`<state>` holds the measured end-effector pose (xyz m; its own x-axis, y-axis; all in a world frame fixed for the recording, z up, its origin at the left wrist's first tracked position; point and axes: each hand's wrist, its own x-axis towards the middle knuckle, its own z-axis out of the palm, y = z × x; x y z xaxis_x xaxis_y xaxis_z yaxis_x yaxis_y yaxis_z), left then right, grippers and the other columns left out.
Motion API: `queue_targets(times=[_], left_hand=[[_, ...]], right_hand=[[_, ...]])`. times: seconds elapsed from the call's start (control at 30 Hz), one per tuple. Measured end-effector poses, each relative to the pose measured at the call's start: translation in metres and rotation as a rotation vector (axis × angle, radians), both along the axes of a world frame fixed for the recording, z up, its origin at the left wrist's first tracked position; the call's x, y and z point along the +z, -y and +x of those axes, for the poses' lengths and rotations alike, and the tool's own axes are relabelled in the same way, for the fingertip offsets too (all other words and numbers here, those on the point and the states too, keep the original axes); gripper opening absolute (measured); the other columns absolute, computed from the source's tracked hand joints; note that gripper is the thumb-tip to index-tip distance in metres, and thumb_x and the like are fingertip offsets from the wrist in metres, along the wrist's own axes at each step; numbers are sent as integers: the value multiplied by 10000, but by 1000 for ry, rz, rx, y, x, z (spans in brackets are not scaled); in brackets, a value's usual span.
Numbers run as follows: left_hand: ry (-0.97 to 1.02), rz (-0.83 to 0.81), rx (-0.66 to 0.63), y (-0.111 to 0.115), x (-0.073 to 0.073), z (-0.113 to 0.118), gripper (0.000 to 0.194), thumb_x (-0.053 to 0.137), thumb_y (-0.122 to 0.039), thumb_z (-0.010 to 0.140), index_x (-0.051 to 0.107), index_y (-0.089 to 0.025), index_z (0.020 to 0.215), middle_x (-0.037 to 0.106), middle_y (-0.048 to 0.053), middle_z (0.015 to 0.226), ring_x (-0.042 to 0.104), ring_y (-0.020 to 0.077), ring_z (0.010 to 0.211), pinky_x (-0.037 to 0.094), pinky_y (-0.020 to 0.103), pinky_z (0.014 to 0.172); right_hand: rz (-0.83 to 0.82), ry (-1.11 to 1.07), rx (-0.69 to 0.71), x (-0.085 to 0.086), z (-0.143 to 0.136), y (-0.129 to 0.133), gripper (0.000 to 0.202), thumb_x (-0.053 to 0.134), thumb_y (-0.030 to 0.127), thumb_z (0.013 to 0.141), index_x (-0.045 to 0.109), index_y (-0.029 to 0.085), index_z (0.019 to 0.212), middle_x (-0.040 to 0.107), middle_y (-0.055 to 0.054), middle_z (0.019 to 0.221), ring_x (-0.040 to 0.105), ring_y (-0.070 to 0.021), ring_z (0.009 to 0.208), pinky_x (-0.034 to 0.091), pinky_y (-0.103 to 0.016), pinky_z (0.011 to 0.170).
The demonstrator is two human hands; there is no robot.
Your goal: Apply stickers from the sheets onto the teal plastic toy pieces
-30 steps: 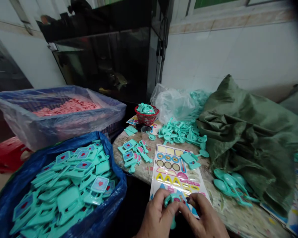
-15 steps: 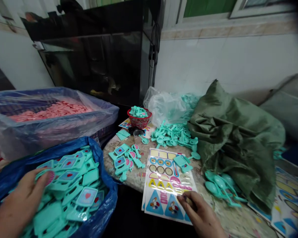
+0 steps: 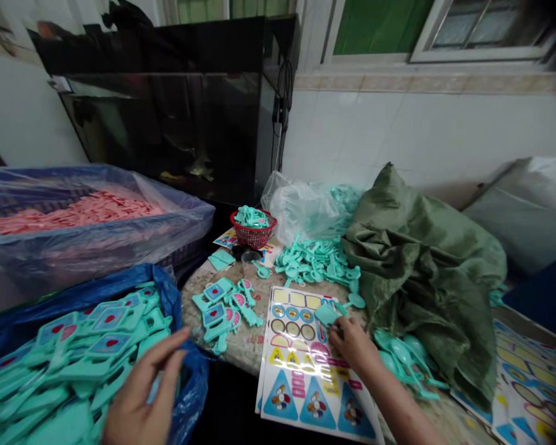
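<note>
My left hand [image 3: 143, 389] is in front of the blue bag [image 3: 197, 371], thumb and fingers apart with nothing between them. Turquoise plastic toy pieces [image 3: 78, 371] fill that bag, several bearing red-heart or pink stickers. My right hand [image 3: 352, 346] reaches over a sticker sheet [image 3: 301, 371], its curled fingers gripping the near edge of a flat turquoise toy piece [image 3: 325, 313] there. The fingertips are partly hidden. Left of the sheet lies a small heap of stickered turquoise pieces [image 3: 222, 309].
Behind is a pile of turquoise pieces [image 3: 315, 259], beside a red basket [image 3: 252, 235] and a clear plastic bag [image 3: 296, 207]. A green sack [image 3: 421, 247] stands right, turquoise spoons [image 3: 401, 352] before it. A lined crate [image 3: 180, 213] of pink pieces stands left; a dark glass tank [image 3: 167, 136] rises behind.
My left hand has let go of a pink-stickered piece in the blue bag and moved right. My right hand has moved up the sheet to the turquoise piece. The view has shifted slightly.
</note>
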<state>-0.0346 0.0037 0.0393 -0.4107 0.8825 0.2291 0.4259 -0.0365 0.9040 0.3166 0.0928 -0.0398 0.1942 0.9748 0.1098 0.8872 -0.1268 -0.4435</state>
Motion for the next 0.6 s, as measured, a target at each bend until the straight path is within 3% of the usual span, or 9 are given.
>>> queue_targets(times=[0.2,0.33,0.4,0.47,0.6], left_hand=[[313,-223,-450,13,-35,70,315,561,-487,770,679,-235,917,703,57,960,656,216,855,540,295,754],[718,-403,-632,11,-44,93,526,564,-543,755,556,-224,1173,587,97,1240,565,249,1109,504,358,882],[794,-455,-658,10,-45,99,609,570,-561,744,500,-225,1247,522,103,1318,490,260,1198,423,400,984],[750,-510,-633,11,-45,102,593,567,-567,741,537,-216,1218,558,102,1279,487,274,1199,370,417,1024],[680,-544,-603,12,-43,100,526,571,-541,749,584,-205,1153,623,81,1190,523,268,1154,369,397,1020]], right_hand=[[-3,-69,79,24,-13,10,147,473,241,743,487,184,609,435,20,599,426,-130,586,336,-241,567],[2,-182,207,39,-57,58,142,457,294,758,492,195,662,462,28,599,443,-121,569,362,-219,539],[-16,-388,316,36,-84,87,82,459,233,750,532,196,758,528,15,655,488,-122,598,390,-210,550],[42,-457,347,29,-104,111,72,491,192,693,544,194,742,554,-3,704,502,-127,629,410,-220,587],[-71,-555,413,22,-108,123,93,488,206,736,579,194,722,561,-1,687,500,-122,635,407,-211,587]])
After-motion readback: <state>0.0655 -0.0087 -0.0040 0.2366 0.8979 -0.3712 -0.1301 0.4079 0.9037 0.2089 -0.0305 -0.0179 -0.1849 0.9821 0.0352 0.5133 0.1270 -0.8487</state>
